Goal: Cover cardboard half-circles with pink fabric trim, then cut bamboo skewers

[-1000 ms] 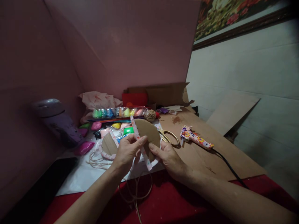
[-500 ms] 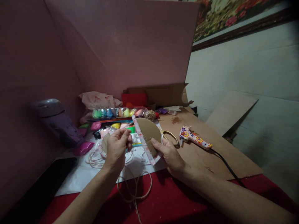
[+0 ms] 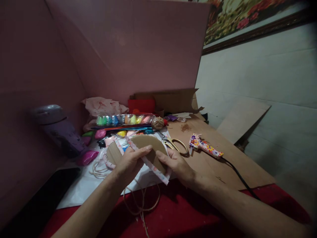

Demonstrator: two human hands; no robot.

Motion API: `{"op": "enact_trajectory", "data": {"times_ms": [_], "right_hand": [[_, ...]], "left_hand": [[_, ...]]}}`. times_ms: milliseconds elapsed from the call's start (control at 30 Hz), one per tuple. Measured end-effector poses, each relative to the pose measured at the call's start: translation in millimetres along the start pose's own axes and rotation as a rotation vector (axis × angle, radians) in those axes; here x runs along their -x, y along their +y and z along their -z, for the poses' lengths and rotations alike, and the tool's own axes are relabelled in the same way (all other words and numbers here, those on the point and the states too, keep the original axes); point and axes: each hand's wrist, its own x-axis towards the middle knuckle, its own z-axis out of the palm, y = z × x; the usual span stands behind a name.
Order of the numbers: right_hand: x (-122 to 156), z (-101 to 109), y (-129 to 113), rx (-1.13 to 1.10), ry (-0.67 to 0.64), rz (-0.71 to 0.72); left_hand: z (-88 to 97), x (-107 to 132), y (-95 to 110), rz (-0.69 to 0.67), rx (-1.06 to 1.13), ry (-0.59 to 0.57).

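Note:
Between my hands is a half-round piece of cardboard [image 3: 146,143] with a strip of pale floral fabric along its straight edge. My left hand [image 3: 131,162] grips it at the left, thumb on the cardboard face and the other fingers hidden beneath. My right hand [image 3: 174,162] pinches its right side, thumb on top. Another cardboard piece with a fabric-wrapped edge [image 3: 112,154] lies on the white paper just left of my left hand. Gold-handled scissors [image 3: 179,147] rest beyond my right hand. Loops of twine [image 3: 141,210] hang over the red cloth below the hands.
A floral-patterned glue gun [image 3: 205,147] with a black cord lies on the cardboard sheet [image 3: 237,168] at right. Packs of colored clay [image 3: 123,120] and a twine ball [image 3: 158,123] sit behind. A purple bottle [image 3: 59,132] stands left, near a black object [image 3: 49,195].
My left hand has come over to the half-round cardboard and taken hold of it. The cardboard has tilted, its straight edge now slanting more from upper left to lower right.

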Motion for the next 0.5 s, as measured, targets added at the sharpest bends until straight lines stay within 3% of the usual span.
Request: {"op": "enact_trajectory", "data": {"times_ms": [267,500], "right_hand": [[-5,8,0,0.168,0.203,0.194],[-8,11,1,0.114,0.224,0.252]], "left_hand": [[0.8,1,5,-0.012,-0.05,-0.02],[3.8,2,6,-0.065,-0.1,-0.093]]}}
